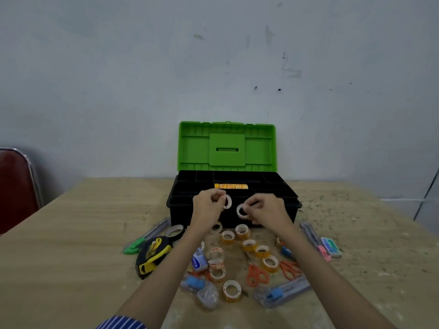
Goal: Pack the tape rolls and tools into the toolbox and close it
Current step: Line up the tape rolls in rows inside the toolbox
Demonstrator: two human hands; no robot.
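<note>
The toolbox (231, 211) looks like moulded plastic, its black base matt and its green lid (226, 147) slightly glossy with ribbed inner faces. The table (71, 233) is pale, grainy wood (scuffed and speckled toward the right). The loose tape rolls (249, 244) gleam like clear film, possibly on paper cores. The chair (16, 186) has a shiny metal frame.

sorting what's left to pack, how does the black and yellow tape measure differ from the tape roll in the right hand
The tape measure is a bulky black and yellow case lying on the table, untouched; the tape roll is a small pale ring, pinched by the right hand in front of the toolbox. Both are still unpacked.
</note>
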